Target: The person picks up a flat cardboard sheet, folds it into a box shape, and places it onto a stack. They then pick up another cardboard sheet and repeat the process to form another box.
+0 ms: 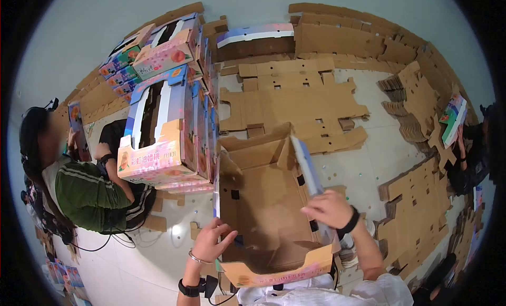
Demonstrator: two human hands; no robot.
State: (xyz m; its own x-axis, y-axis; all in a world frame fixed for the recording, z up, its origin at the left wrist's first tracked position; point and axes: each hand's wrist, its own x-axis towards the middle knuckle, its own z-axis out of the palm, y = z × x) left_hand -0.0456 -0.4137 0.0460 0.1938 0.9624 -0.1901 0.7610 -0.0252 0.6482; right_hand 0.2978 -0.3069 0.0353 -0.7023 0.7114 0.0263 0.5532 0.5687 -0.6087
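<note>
An open-topped cardboard box (pixel 263 200) stands in front of me, brown inside, with a printed pink-orange front panel (pixel 284 277) nearest my body. My left hand (pixel 212 241) is at the box's left wall near the front corner, its fingers curled over the edge. On the opposite side, my right hand (pixel 331 210) grips the upper edge of the right wall, whose blue-white side flap (pixel 307 166) stands up and leans. Dark square slots or tabs show along both inner walls.
Printed fruit boxes (pixel 155 132) are stacked at left, with more behind them (pixel 166 50). Flat cardboard sheets (pixel 290 103) lie ahead, and piled blanks (pixel 416 216) at right. A person (pixel 89 190) sits at left; another person (pixel 466 158) handles a printed piece at right.
</note>
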